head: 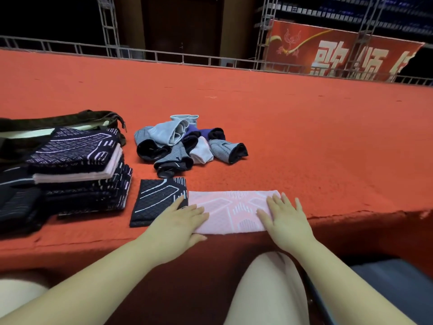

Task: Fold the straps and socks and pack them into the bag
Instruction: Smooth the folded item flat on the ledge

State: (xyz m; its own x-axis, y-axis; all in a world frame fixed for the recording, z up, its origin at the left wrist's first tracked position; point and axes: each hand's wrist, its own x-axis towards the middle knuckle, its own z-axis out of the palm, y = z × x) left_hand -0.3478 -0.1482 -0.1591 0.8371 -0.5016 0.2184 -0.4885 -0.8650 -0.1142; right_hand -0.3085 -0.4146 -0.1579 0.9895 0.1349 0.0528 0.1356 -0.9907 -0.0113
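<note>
Both hands lie flat, fingers straight, on the pink strap [234,211] at the red surface's [281,127] near edge, left hand [180,218] pinning one end, right hand [284,219] the other, likely smoothing it for folding; socks [187,141] wait unfolded beyond; the bag [70,118] sits far left

A pink strap [230,211] lies flat along the near edge — just left, touching it, a folded black strap [157,201]. Further left sits a stack of folded straps [79,170], behind it the dark bag [70,118]. Loose socks [187,144] lie heaped beyond.
</note>
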